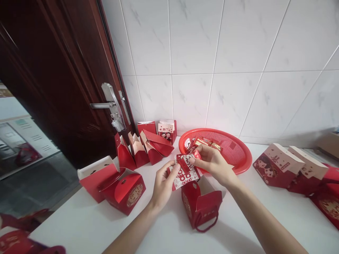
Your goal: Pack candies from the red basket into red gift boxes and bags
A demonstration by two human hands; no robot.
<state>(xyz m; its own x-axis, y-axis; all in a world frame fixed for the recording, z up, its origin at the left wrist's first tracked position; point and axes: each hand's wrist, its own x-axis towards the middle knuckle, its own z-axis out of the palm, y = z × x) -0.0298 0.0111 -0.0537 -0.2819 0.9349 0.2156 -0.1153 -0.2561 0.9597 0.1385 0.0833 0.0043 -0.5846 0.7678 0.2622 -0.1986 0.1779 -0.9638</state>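
My left hand [164,181] is closed, thumb on top, on a flat red-and-white printed packet [182,179]. A small red-wrapped piece [196,154] sits in the curled fingers of my right hand [215,163], whose thumb reaches the packet's upper edge. Just below both hands stands a red gift box [208,213] with its top flaps up and a dark red cord handle hanging at the front. Behind the right hand is a red plastic basket [246,160] with several wrapped sweets [203,141] at its left side. The hands partly cover those sweets.
Open red cartons [132,151] stand in a group at the back left, with more red boxes [124,190] in front. Pink-and-red boxes [278,165] line the right side. A tiled wall [193,98] closes the back; a dark door [87,63] is left.
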